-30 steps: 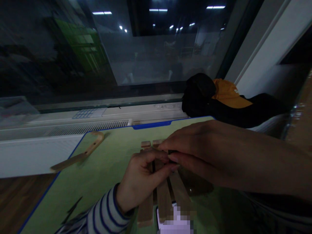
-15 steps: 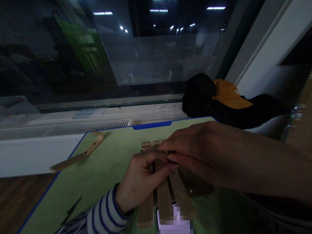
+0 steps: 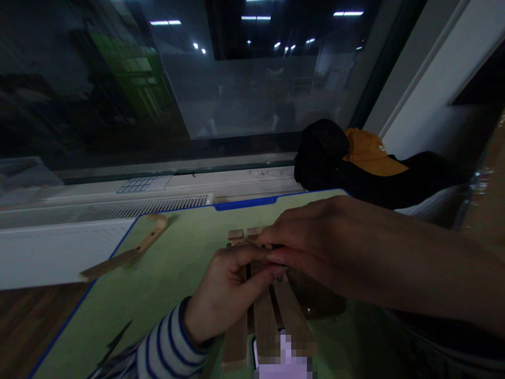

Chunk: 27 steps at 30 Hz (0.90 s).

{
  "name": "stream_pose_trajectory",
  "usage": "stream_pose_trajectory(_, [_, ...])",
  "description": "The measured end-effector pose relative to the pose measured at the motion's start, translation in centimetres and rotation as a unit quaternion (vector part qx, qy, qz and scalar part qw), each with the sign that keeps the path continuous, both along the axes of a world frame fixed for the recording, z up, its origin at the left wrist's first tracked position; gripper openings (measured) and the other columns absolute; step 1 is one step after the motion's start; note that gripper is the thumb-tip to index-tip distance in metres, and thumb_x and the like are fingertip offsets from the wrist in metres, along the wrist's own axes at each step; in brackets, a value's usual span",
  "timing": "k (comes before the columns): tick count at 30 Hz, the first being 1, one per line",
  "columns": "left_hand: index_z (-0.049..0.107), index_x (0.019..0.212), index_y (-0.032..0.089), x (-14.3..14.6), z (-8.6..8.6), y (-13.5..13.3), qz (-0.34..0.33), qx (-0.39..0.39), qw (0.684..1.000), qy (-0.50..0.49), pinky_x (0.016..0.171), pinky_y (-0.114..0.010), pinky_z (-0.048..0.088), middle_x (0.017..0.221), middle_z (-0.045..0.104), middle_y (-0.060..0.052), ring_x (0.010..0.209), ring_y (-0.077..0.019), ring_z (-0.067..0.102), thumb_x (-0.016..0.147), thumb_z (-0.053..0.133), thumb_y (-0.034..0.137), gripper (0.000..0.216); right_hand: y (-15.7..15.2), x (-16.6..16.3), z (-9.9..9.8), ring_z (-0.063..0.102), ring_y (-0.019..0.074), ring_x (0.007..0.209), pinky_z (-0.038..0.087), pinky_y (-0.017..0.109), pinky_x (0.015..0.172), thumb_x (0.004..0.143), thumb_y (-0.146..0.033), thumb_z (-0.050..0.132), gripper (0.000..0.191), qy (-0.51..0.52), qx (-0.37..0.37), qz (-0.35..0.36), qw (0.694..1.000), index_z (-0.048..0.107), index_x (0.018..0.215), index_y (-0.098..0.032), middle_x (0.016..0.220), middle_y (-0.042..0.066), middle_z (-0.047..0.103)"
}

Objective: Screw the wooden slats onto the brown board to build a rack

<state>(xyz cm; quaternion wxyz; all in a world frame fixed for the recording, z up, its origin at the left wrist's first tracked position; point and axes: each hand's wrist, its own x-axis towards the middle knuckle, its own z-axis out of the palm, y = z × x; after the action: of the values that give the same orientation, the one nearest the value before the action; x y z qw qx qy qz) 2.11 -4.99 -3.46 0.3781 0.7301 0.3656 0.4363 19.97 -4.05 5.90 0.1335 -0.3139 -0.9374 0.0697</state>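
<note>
Several pale wooden slats [image 3: 265,321] lie side by side on a green cutting mat [image 3: 169,273], running away from me. My left hand [image 3: 224,292], in a blue-and-white striped sleeve, is curled over the slats with thumb and fingers pinched together near their far part. My right hand [image 3: 315,247] reaches in from the right, fingers pressed together against the left fingertips over the same slats. What the fingertips pinch is hidden. A dark rounded piece [image 3: 319,300] lies just right of the slats under my right hand.
A curved wooden piece [image 3: 130,250] with holes lies at the mat's far left corner. A thin dark tool [image 3: 116,339] rests near the mat's left front. A black bag with an orange cap [image 3: 366,152] sits on the windowsill behind. A white vent [image 3: 142,205] runs along the window.
Both hands stay pinched over the slats; the left wrist has shifted slightly left and the view has moved a little.
</note>
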Motion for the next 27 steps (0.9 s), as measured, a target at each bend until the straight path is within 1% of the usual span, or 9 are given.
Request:
stream_pose_trajectory(3, [0.069,0.077,0.020,0.1,0.2,-0.2,0.012,0.017,1.000,0.006,0.068,-0.020,0.052,0.074,0.072,0.003,0.066,-0.0107,0.066,0.075,0.065,0.012,0.009,0.0,0.0,0.2,0.060,0.0123,0.069,0.040,0.025,0.061,0.088,-0.025,0.051,0.019,-0.006,-0.001,0.006,1.000,0.065,0.099,-0.021,0.084,0.001,0.068])
stream_pose_trajectory(8, [0.068,0.074,0.020,0.2,0.2,-0.4,0.035,0.034,0.999,0.010,0.063,-0.022,0.053,0.070,0.072,0.003,0.062,-0.0117,0.065,0.072,0.066,0.012,0.008,-0.3,-0.1,1.1,0.061,0.0132,0.069,0.042,0.025,0.062,0.088,-0.023,0.049,0.018,-0.021,-0.014,0.009,1.000,0.065,0.095,-0.020,0.083,0.002,0.068])
stream_pose_trajectory(11, [0.069,0.074,0.020,0.2,0.1,-0.4,0.045,0.040,0.998,0.019,0.063,-0.023,0.053,0.068,0.071,0.003,0.059,-0.0115,0.064,0.072,0.067,0.014,0.007,-0.4,0.0,1.3,0.061,0.0132,0.070,0.043,0.025,0.062,0.087,-0.022,0.050,0.017,-0.030,-0.018,0.015,0.999,0.065,0.094,-0.020,0.084,0.002,0.068])
stream_pose_trajectory(16, [0.070,0.076,0.021,0.2,-0.1,-0.3,0.047,0.045,0.998,0.001,0.064,-0.023,0.054,0.069,0.072,0.003,0.060,-0.0123,0.065,0.071,0.071,0.018,0.006,-0.1,0.1,0.6,0.062,0.0136,0.073,0.043,0.025,0.064,0.087,-0.023,0.051,0.016,-0.008,-0.007,0.029,1.000,0.066,0.091,-0.020,0.086,0.001,0.069])
stream_pose_trajectory(20, [0.071,0.079,0.024,0.1,-0.3,-0.2,0.033,0.031,0.999,0.008,0.070,-0.024,0.053,0.074,0.072,0.003,0.067,-0.0125,0.066,0.074,0.069,0.017,0.009,0.1,-0.1,0.0,0.062,0.0130,0.073,0.041,0.025,0.062,0.087,-0.025,0.051,0.016,-0.002,-0.002,0.023,1.000,0.066,0.090,-0.021,0.086,0.001,0.068])
stream_pose_trajectory(23, [0.072,0.081,0.025,-0.1,-0.4,-0.2,0.028,0.023,0.999,0.019,0.072,-0.025,0.053,0.075,0.073,0.002,0.069,-0.0137,0.066,0.075,0.067,0.018,0.010,0.0,-0.2,-0.1,0.061,0.0120,0.071,0.039,0.025,0.059,0.088,-0.026,0.051,0.017,-0.001,0.009,0.006,1.000,0.066,0.096,-0.022,0.088,-0.001,0.068])
stream_pose_trajectory(27, [0.072,0.084,0.024,-0.1,-0.3,-0.1,0.020,0.020,0.999,0.032,0.070,-0.026,0.053,0.074,0.072,0.001,0.066,-0.0143,0.066,0.077,0.065,0.021,0.010,-0.2,-0.2,0.0,0.061,0.0109,0.071,0.037,0.025,0.057,0.088,-0.026,0.052,0.020,0.001,0.011,-0.005,1.000,0.063,0.103,-0.025,0.089,-0.003,0.067])
